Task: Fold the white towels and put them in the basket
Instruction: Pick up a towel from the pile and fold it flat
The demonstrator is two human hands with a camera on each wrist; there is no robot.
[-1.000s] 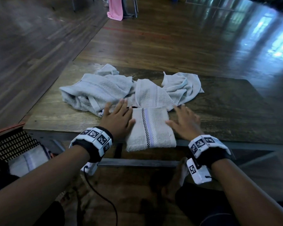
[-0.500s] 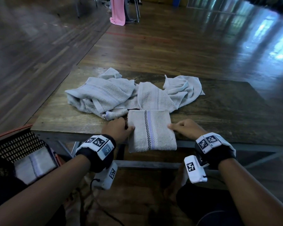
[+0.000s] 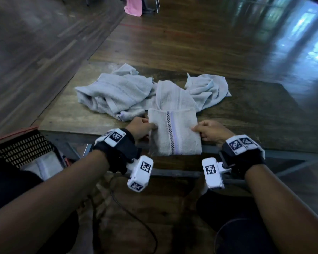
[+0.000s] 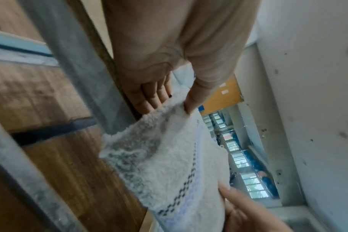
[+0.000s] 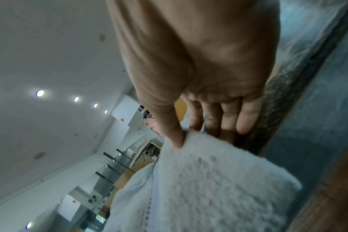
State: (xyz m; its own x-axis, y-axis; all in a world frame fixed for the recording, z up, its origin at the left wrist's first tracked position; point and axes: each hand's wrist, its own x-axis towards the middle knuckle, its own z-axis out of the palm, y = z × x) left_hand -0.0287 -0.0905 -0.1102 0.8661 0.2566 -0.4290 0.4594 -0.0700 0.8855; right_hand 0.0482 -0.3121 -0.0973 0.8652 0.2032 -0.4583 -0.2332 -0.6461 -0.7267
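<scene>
A folded white towel with a checked and lilac stripe hangs partly over the near edge of the wooden table. My left hand pinches its left edge, thumb on top and fingers underneath, as the left wrist view shows on the towel. My right hand pinches the right edge the same way, seen in the right wrist view on the towel. Behind lie several crumpled white towels. A dark mesh basket stands at the lower left with a folded towel inside.
The table's metal frame runs under its near edge. A black cable trails on the wooden floor between my legs. A pink cloth hangs on a chair far back.
Both hands went from flat beside the folded towel to pinching its side edges. The towel has slid toward me and now overhangs the table's near edge.
</scene>
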